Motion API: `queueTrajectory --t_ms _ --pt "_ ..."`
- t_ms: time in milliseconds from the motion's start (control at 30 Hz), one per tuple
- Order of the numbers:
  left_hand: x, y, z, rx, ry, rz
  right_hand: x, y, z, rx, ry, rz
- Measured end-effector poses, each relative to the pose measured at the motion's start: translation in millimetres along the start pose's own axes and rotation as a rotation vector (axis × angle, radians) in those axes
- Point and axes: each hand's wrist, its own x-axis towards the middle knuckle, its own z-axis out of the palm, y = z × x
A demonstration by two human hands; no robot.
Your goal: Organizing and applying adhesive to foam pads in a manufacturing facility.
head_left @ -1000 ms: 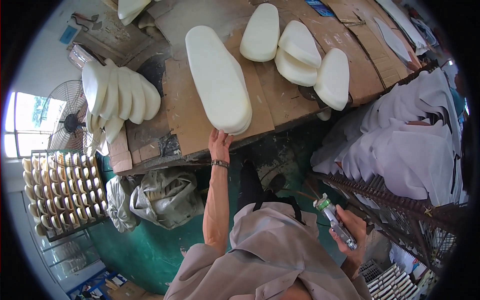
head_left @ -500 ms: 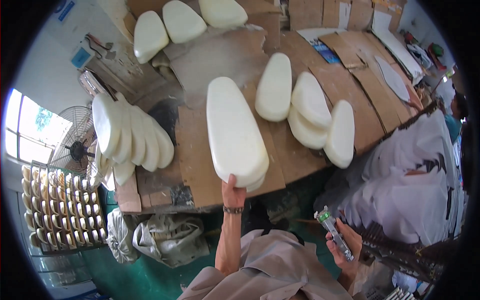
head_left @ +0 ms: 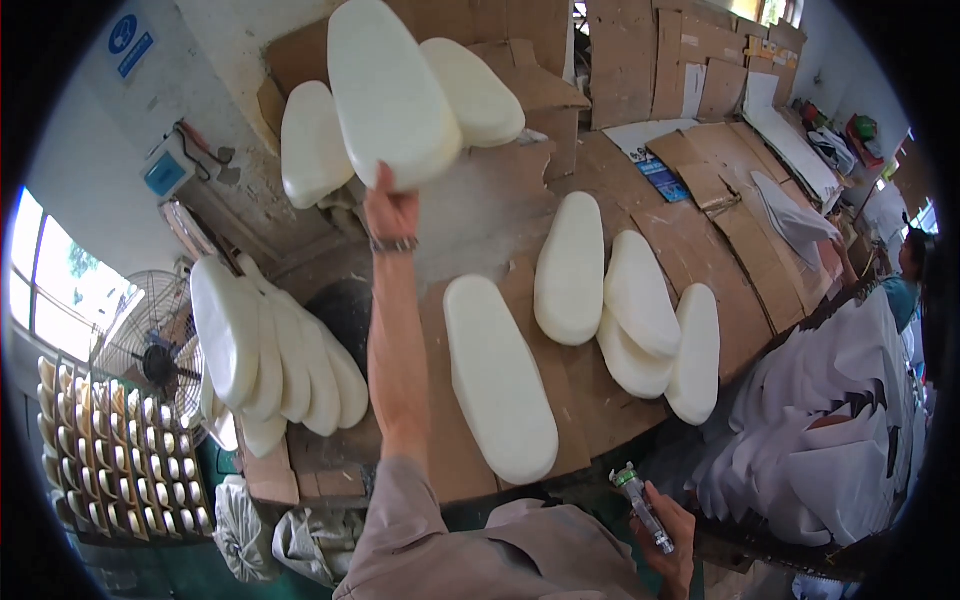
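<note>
My left hand [head_left: 393,212] reaches to the far left part of the table and grips the near end of a smooth, cream foam pad [head_left: 392,100]. That pad is raised over the back row, between two similar pads, one on the left [head_left: 315,145] and one on the right [head_left: 472,92]. Another elongated pad [head_left: 498,380] lies at the middle front of the table. Low at the right, in front of my body, my right hand [head_left: 668,535] is closed round a slim silver hand tool [head_left: 645,510] with a green collar; its exact kind is unclear.
Several cream pads lean stacked at the table's left [head_left: 280,345]; more lie right of centre [head_left: 570,270]. Cardboard [head_left: 700,250] covers the table. A fan [head_left: 155,360] and a filled rack [head_left: 125,450] stand left. Draped grey-white sheets [head_left: 820,430] and another person [head_left: 905,275] are right.
My left hand has carried the foam pad from the front middle to the back row, showing another pad lying at the front. The view has tilted up. My right hand still holds the tool.
</note>
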Motion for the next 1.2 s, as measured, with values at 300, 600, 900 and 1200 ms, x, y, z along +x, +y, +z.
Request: queueTrajectory --t_ms 300,600,900,1200 --pt "173 17 -41 0.399 0.316 -0.092 35 -16 30 0.021 0.011 0.115" --pt "-124 12 -74 0.704 0.324 -0.189 34 -5 16 0.036 -0.059 -0.025" --pt "-569 44 -136 0.748 1.020 -0.561 -25 -2 -19 0.068 -0.041 -0.128" --pt "-857 71 -158 0.989 1.176 -1.130 -86 21 -57 0.092 -0.074 -0.186"
